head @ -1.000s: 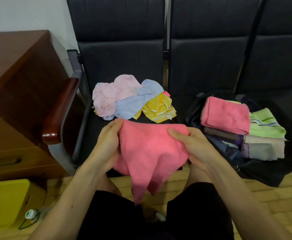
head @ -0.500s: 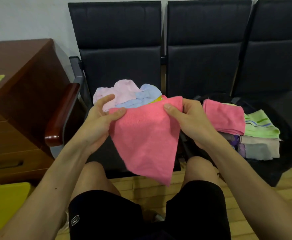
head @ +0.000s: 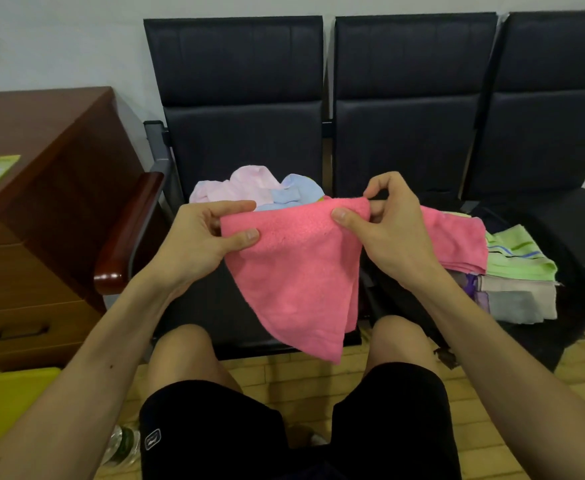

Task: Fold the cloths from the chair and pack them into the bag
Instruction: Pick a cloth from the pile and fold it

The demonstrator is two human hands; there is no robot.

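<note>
A pink cloth (head: 298, 271) hangs in a point in front of me, above the seat edge. My left hand (head: 201, 244) pinches its upper left corner between thumb and fingers. Its upper right corner is pinched by my right hand (head: 388, 230). Behind it, on the left black chair (head: 242, 133), lies a loose heap of cloths (head: 253, 188) in pale pink and light blue. On the middle seat a dark bag (head: 561, 327) lies open, holding a stack of folded cloths (head: 513, 271): pink on top, then green striped, beige and grey.
A brown wooden cabinet (head: 41, 209) with drawers stands at the left, next to the chair's wooden armrest (head: 128, 233). A yellow object (head: 3, 407) and a plastic bottle (head: 121, 445) sit on the floor at lower left. My knees are below the cloth.
Both hands have lifted the pink cloth from the seat edge up to chest height and spread its top edge; it now covers the yellow cloth in the heap.
</note>
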